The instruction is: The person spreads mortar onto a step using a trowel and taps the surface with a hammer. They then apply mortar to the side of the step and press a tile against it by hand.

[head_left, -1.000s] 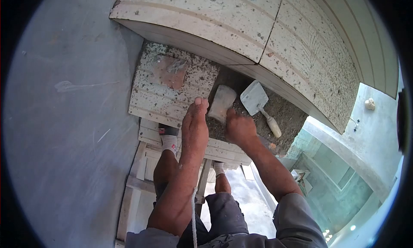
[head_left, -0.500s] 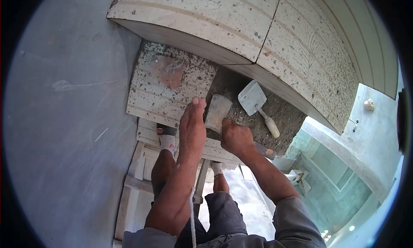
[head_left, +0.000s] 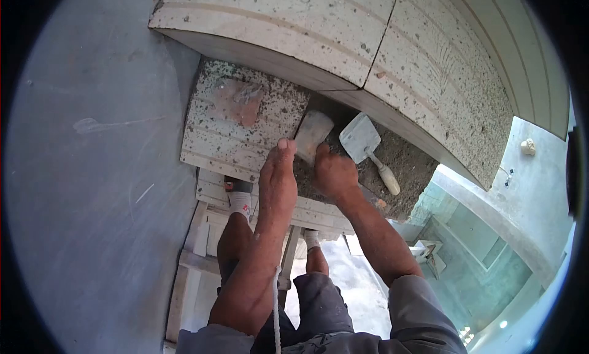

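My right hand (head_left: 336, 175) is closed in a fist around the handle of a dusty mallet (head_left: 315, 132). Its pale, blunt head is above the bed of grey-brown mortar (head_left: 412, 170), beside a speckled tile slab (head_left: 211, 133); contact with the mortar cannot be made out. Behind my wrist the handle's end pokes out. My left hand (head_left: 279, 179) is stretched out, fingers together, at the slab's right edge. On the mortar, right of the mallet, lies a trowel (head_left: 362, 139) with a wooden handle.
A reddish patch with crumpled clear plastic (head_left: 242, 102) lies on the slab. Higher speckled slabs (head_left: 276, 38) overhang the mortar. A smooth grey wall (head_left: 92, 188) rises at left. Wooden supports (head_left: 199, 262) stand beside my legs. At right the floor lies far below a drop.
My right hand and the mallet have moved up and away from me, toward the higher step. The left hand has barely shifted; the trowel stays in place.
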